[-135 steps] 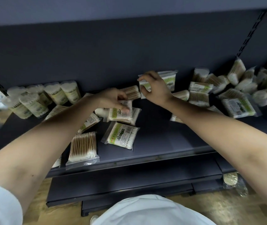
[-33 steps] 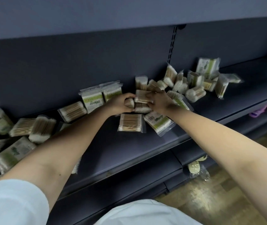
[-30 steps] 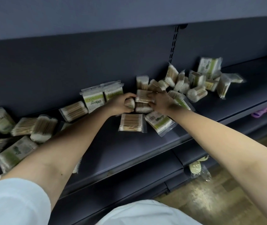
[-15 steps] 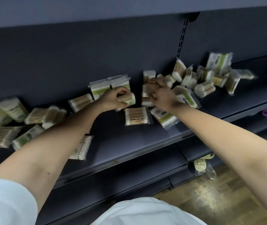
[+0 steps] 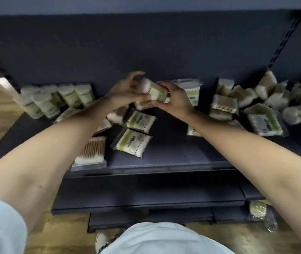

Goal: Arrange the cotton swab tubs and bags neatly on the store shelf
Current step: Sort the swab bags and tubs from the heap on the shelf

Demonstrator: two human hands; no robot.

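Head view: a cotton swab tub (image 5: pixel 153 90) is held over the back of the shelf (image 5: pixel 173 154). It lies on its side, its long axis running from the left hand (image 5: pixel 124 92), whose fingers curl round the white swab end, to the right hand (image 5: pixel 177 101), whose fingers grip the labelled end. The row of tubs (image 5: pixel 69 96) stands to the left against the back wall, nearer the left hand, so the tub likely needs tipping upright to join it.
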